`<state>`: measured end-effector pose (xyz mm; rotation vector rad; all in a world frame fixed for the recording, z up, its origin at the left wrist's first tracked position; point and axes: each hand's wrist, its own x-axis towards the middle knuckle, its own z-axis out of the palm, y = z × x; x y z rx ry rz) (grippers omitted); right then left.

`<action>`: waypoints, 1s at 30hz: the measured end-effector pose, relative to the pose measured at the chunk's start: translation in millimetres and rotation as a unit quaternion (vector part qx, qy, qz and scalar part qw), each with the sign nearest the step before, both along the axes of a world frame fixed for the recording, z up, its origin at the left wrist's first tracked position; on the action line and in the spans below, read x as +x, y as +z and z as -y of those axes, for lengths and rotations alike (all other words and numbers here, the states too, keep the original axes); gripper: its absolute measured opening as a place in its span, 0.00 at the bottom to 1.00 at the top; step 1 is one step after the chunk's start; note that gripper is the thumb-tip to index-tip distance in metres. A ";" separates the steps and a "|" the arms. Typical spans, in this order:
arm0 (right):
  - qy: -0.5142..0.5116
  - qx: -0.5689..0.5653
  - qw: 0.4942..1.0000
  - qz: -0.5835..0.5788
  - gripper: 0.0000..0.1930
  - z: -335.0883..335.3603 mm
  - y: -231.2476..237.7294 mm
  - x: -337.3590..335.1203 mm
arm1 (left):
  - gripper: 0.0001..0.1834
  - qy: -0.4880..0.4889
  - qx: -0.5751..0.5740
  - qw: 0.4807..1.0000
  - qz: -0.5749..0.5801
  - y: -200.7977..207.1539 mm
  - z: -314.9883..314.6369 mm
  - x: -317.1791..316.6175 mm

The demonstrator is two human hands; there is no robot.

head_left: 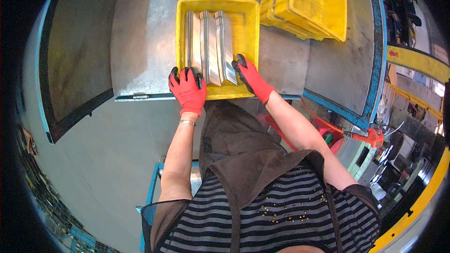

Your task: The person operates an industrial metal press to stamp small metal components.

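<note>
A yellow plastic bin (248, 23) holds three stacks of thin, bent metal strips: a left stack (194, 37), a middle stack (209, 47) and a right stack (225, 47). My left hand (188, 89), in a red glove with black fingertips, lies over the bin's near left corner, fingers apart, by the near end of the left stack. Gloved the same way, my right hand (253, 78) reaches over the near right rim. Its fingers are apart and bent, with the tips beside the right stack. Neither hand shows anything held; whether the fingertips touch the strips I cannot tell.
Several nested yellow bins (304, 4) stand at the far right of the metal worktop (140, 56). Blue-edged metal panels flank it, a left panel (77, 51) and a right panel (344, 61). An orange air gun (370, 137) hangs at the right.
</note>
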<state>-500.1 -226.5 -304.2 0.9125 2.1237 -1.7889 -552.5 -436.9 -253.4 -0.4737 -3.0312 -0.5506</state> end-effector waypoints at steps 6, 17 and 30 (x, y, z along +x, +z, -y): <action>-0.017 -0.021 0.999 -0.040 0.27 4.7 44.0 24.0 | 0.24 -0.008 -0.014 0.999 -0.047 2.5 2.5 -1.1; -0.084 0.140 0.959 -0.233 0.19 -14.6 85.3 177.3 | 0.19 -0.076 -0.058 0.986 -0.133 -11.5 10.1 6.9; -0.506 0.177 0.843 -0.033 0.26 -20.2 124.7 520.5 | 0.17 -0.355 0.176 0.918 -0.027 40.6 -119.6 184.7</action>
